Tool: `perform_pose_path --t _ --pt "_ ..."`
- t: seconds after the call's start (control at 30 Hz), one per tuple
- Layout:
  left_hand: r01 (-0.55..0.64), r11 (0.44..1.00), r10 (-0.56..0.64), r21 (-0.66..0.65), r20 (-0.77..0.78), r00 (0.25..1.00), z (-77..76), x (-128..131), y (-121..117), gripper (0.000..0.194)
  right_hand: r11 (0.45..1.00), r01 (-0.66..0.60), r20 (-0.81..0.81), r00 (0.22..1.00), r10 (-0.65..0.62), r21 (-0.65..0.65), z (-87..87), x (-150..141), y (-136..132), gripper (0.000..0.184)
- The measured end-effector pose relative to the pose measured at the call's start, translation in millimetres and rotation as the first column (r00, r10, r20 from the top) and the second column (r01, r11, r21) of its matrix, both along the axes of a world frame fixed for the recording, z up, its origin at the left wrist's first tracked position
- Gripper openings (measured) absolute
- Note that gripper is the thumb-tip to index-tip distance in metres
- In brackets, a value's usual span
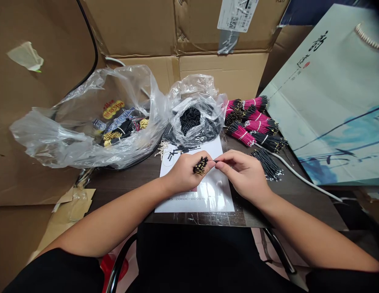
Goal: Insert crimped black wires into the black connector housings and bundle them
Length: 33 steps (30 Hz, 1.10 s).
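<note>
My left hand [183, 173] is closed around a bundle of black wires [200, 166] with gold ring terminals facing me. At its fingertips my right hand [248, 177] pinches a thin, short black sleeve [215, 161], and the two hands almost touch there. Whether a wire runs inside that sleeve is too small to tell. Just beyond the hands lie loose black sleeves [185, 149] on a white printed sheet [218, 199]. Behind them stands an open plastic bag [213, 112] filled with many more short black sleeves [190, 121].
To the left, a large clear bag [67, 140] holds black wire bundles [120, 132] with gold ends. Tied pink and black wire bundles [258, 120] and loose black wires [268, 164] lie right, by a white cable [299, 173] and paper bag [332, 101]. Cardboard [222, 69] closes off the back.
</note>
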<state>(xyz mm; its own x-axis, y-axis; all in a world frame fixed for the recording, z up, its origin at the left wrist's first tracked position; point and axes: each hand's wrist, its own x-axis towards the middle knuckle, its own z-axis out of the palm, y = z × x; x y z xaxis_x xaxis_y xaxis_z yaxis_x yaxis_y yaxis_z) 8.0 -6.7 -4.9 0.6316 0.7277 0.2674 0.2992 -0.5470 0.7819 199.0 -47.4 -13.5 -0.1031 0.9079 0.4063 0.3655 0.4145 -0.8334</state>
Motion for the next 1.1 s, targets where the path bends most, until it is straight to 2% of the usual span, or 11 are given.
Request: perform_pose_path --t 0.17,0.23,0.37,0.57,0.77,1.1 --pt "-0.013 1.000 0.013 0.020 0.007 1.000 0.1 1 -1 0.028 0.992 -0.040 -0.102 0.994 0.028 -0.118 -2.4 -1 0 0.013" --pt "-0.020 1.000 0.020 0.017 0.000 1.000 -0.2 2 -1 0.028 0.992 -0.011 -0.107 0.994 -0.002 -0.124 -0.6 -1 -1 0.013" --pt "-0.053 0.998 0.053 0.027 -0.013 0.998 -3.3 4 -1 0.024 0.997 0.073 -0.101 0.992 -0.075 -0.025 6.8 -4 -8 0.009" --pt "-0.098 0.992 0.101 0.074 -0.041 0.994 -7.5 6 -2 0.017 0.996 0.035 -0.034 0.999 -0.033 0.076 12.9 -12 -17 0.007" --pt "-0.122 0.991 0.125 0.057 -0.057 0.991 -6.2 6 -3 0.013 0.994 0.065 0.001 0.998 -0.065 0.085 14.4 -12 -17 0.006" --pt "-0.133 0.990 0.136 0.039 -0.092 0.986 -3.5 6 -3 0.009 0.989 0.044 0.046 0.998 -0.050 0.139 14.4 -11 -16 0.007"
